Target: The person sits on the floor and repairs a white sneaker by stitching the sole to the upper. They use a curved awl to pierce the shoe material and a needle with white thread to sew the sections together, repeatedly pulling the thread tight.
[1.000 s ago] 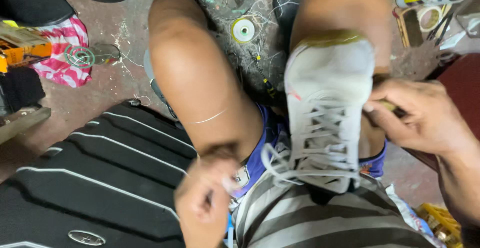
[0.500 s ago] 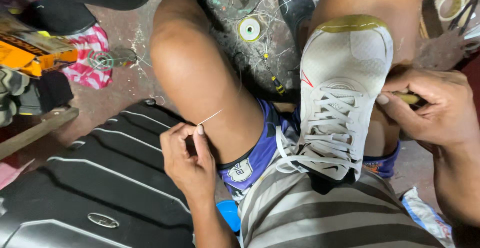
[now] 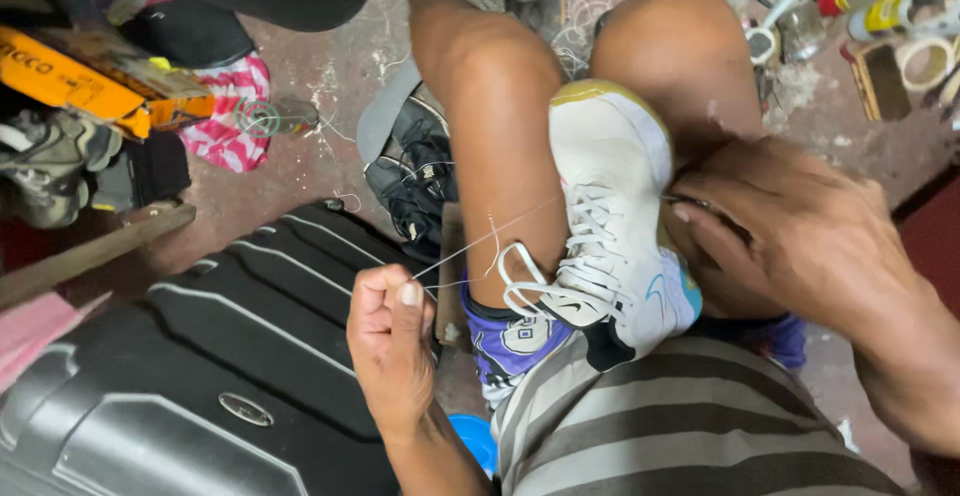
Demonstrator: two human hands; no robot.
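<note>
A white laced sneaker (image 3: pixel 610 226) is wedged between my knees, toe pointing away from me. My left hand (image 3: pixel 392 346) pinches a thin pale thread (image 3: pixel 480 241) that runs taut from my fingers up to the shoe's side. My right hand (image 3: pixel 790 236) presses against the right side of the sneaker and grips a slim tool there; most of the tool is hidden by my fingers. My left leg (image 3: pixel 490 126) lies just behind the thread.
A black hard-shell suitcase (image 3: pixel 200 366) lies at the lower left. A dark shoe (image 3: pixel 415 176) sits on the floor beyond it. Cardboard, cloth and shoes pile at the far left (image 3: pixel 120 106). Tape rolls and tubes (image 3: pixel 900 26) clutter the top right.
My left hand has pulled the thread out to the left and lower, so it stretches longer from the shoe. The right hand has closed in tighter on the sneaker's side.
</note>
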